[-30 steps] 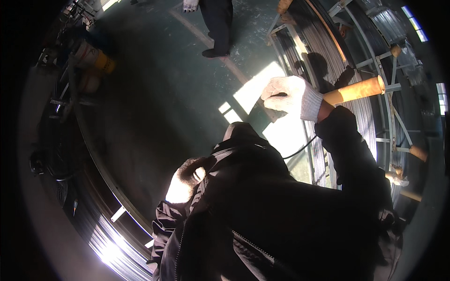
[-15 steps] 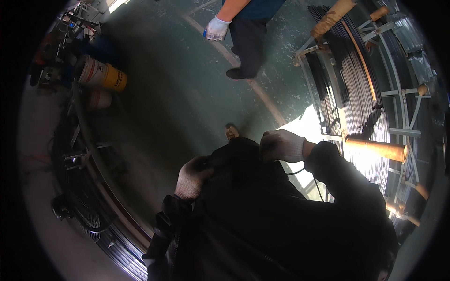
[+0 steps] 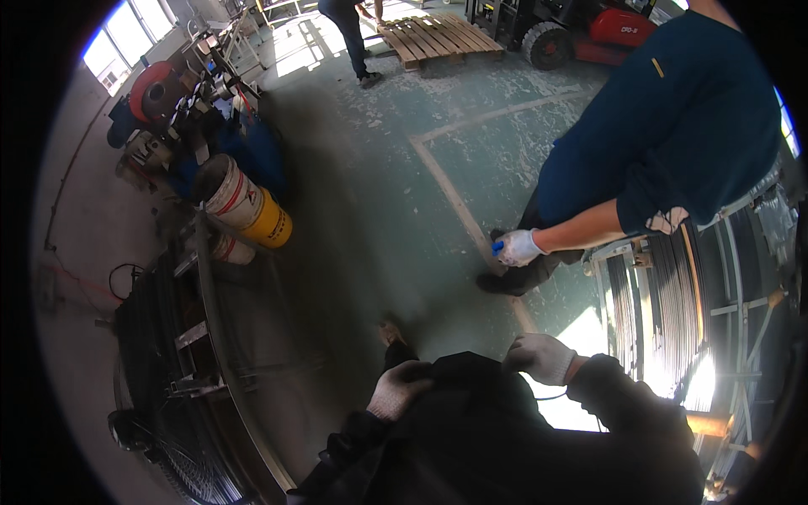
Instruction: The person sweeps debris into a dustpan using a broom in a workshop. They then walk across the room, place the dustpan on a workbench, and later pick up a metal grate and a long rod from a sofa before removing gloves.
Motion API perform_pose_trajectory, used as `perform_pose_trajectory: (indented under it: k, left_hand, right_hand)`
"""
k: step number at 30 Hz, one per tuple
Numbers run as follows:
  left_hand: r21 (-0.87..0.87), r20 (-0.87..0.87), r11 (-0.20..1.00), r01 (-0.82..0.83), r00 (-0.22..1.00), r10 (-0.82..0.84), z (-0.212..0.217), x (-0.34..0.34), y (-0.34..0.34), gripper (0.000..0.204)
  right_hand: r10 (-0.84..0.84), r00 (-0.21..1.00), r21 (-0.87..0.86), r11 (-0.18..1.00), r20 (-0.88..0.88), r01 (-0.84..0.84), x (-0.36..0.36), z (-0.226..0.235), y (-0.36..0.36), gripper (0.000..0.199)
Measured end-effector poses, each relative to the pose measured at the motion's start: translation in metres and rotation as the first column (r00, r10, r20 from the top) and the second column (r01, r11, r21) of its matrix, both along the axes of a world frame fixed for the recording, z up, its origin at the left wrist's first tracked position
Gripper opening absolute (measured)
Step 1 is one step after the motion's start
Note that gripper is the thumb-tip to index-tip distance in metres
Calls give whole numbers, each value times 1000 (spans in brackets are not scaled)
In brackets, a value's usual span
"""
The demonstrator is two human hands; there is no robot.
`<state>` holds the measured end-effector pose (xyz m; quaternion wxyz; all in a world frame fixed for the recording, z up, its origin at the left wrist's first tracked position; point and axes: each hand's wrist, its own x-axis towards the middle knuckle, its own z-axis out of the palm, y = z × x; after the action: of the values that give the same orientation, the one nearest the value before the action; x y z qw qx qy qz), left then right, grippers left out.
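Note:
My left hand (image 3: 401,390), in a whitish knit glove, has its fingers curled over the left side of the front edge of my black jacket (image 3: 471,421). The fingertips are hidden in the dark cloth. At the right side of the same edge, my gloved right hand (image 3: 540,357) is closed on the jacket cloth. A thin dark cord (image 3: 551,397) loops below that hand. Beyond the jacket, one shoe (image 3: 390,332) shows on the green floor.
Close ahead on the right stands a co-worker (image 3: 656,135), with a gloved hand (image 3: 516,248) holding something small and blue. Racks of long rods (image 3: 673,295) line the right. Stacked buckets (image 3: 244,202) and a metal frame (image 3: 210,320) stand left. Farther off are a pallet (image 3: 442,38) and a red forklift (image 3: 619,34).
My view has tilted up, bringing in the pallet, the forklift and another person. The co-worker now appears nearer and farther right. Both my hands stay at the jacket edge.

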<state>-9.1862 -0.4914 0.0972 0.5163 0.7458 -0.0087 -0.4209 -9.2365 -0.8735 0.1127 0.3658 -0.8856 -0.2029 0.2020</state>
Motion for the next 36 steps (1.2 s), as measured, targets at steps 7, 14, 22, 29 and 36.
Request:
perform_pose_trajectory:
  k: [7,14,22,29,36]
  left_hand:
    - [-138,45,988,63,997,-58,33,187,61,53]
    - [-67,241,967,248,944,-225,23,324,98,50]
    - [-62,31,954,-293,955,295,-2,484,94,36]
    - [82,171,980,-180,971,164,36,649,57,38]
    - [312,202,943,115,962,-184,47,750,14,42]
  right_hand:
    - [152,887,-101,988,436,-120,210,44,108,19]
    - [374,743,-55,908,555,-416,404,32,247,18]
    - [-25,960,134,991,279,-13,560,10,183,22]
    - [-18,960,105,994,281,-12,688,49,125,29]
    - [-71,995,21,997,67,70,725,49,112,28]
